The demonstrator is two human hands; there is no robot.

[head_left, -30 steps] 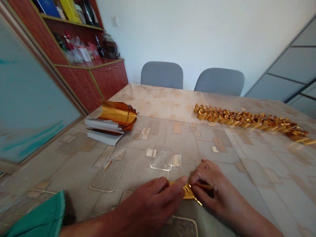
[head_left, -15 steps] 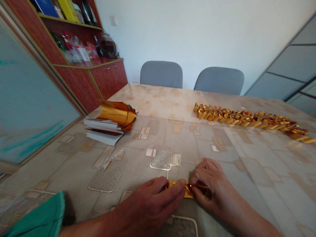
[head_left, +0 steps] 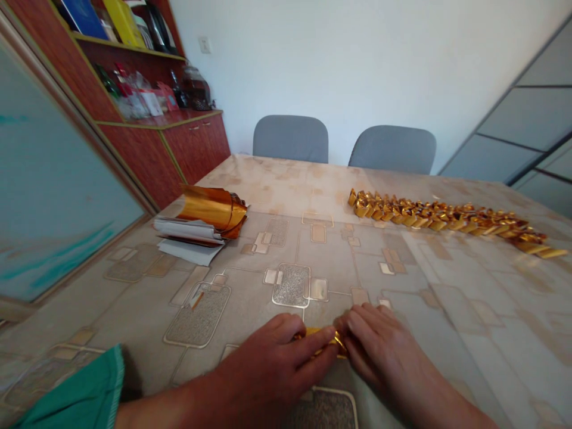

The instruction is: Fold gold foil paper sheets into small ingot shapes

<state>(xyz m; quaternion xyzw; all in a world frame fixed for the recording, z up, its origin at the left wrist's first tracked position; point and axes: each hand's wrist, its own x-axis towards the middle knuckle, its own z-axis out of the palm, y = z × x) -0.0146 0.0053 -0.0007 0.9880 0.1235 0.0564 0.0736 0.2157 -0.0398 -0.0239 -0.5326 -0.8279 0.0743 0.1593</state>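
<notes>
A small piece of folded gold foil paper [head_left: 338,344] lies on the table near its front, mostly covered by my fingers. My left hand [head_left: 277,363] presses on its left part, fingers together and stretched across it. At its right end my right hand [head_left: 379,345] is closed, with fingertips pinching the foil; the thumb's exact grip is hidden. Farther off to the left lies a curled stack of gold foil sheets [head_left: 208,205] with white backs. Rows of folded gold foil pieces [head_left: 438,215] stretch along the right side of the table.
The table [head_left: 250,286] has a patterned cover. A small white and orange scrap [head_left: 196,299] lies left of my hands. Two grey chairs [head_left: 290,138] stand at the far edge. A red cabinet [head_left: 201,143] with bottles and boxes stands at the back left.
My right fingers have moved down over the right end of the foil piece, and its sticking-out part is now hidden. My left hand stays nearly in place.
</notes>
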